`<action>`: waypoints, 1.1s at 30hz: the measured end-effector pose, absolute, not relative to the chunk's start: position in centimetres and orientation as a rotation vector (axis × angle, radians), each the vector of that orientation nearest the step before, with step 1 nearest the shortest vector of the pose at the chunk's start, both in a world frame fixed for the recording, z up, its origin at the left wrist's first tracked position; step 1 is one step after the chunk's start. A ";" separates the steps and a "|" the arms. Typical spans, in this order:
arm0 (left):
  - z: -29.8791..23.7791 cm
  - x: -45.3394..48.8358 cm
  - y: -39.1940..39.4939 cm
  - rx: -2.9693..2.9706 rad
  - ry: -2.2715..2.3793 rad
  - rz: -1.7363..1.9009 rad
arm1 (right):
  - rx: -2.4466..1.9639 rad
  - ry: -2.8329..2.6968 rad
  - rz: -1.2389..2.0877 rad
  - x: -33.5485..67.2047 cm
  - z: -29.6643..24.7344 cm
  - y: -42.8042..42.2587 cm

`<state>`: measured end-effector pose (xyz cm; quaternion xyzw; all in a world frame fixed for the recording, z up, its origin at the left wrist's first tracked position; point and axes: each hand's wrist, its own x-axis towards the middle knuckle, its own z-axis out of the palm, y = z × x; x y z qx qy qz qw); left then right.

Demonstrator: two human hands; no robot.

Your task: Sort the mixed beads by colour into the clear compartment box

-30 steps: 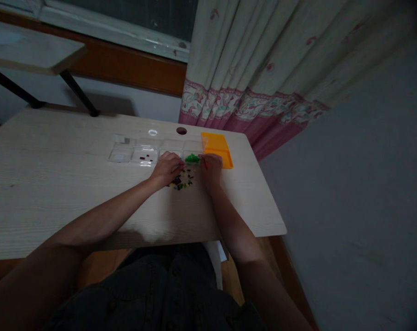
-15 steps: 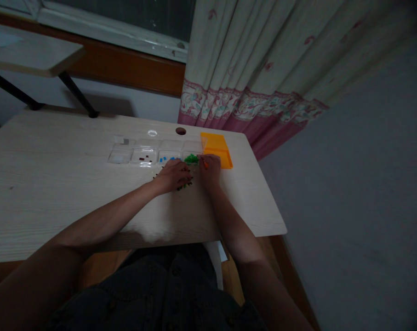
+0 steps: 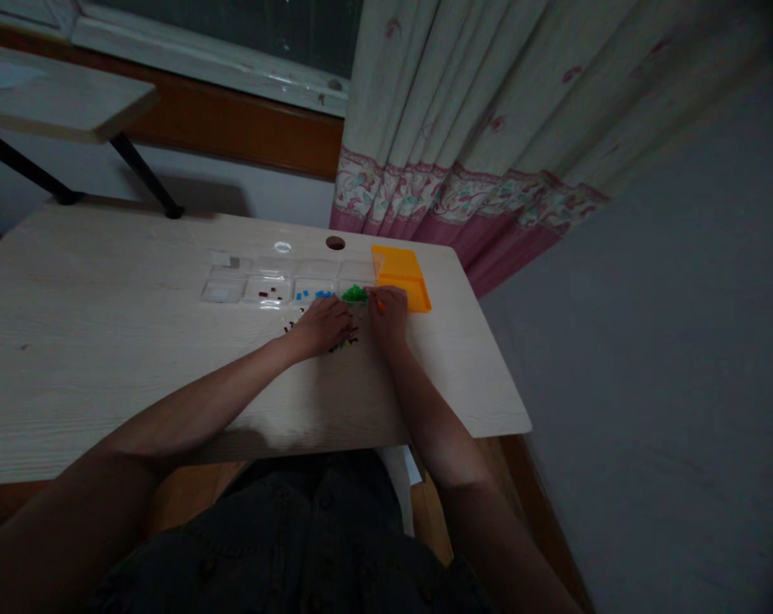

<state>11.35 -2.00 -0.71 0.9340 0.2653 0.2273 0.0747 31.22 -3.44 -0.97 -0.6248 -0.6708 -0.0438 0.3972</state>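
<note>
My left hand [image 3: 324,327] is low over a scatter of small dark, yellow and green pieces [image 3: 344,344] on the table. Its fingers are curled and close together at the tips; whatever they pinch is hidden. My right hand [image 3: 389,314] is closed at the near right corner of a clear compartment holding a heap of small green pieces [image 3: 354,294]. A small orange thing [image 3: 380,304] shows between its fingers, too small to name. Blue pieces [image 3: 323,294] lie in the compartment to the left, and a few dark red pieces [image 3: 271,292] in the one beyond.
The clear compartment boxes [image 3: 223,290] stand in a row with lids raised behind. An open orange-yellow box [image 3: 395,259] sits right of them. Behind is a cable hole [image 3: 336,243] in the pale wooden table [image 3: 136,341]. A raised shelf [image 3: 72,98] stands at back left; a curtain [image 3: 437,128] hangs behind.
My left hand's fingers have drawn in and closer together, uncovering a little more of the scattered pieces. My right hand has hardly moved.
</note>
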 end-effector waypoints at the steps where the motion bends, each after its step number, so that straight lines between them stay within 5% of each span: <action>1: -0.8 11.3 -1.9 2.786 0.805 0.697 | -1.581 -1.701 -0.112 31.2 -1.0 -3.5; 15: -1.2 9.9 -0.1 2.392 1.002 1.185 | -1.314 -1.925 -0.040 29.5 0.4 -4.9; 33: -1.5 9.9 0.1 2.372 0.978 1.220 | -1.325 -1.997 -0.021 28.9 0.3 -5.0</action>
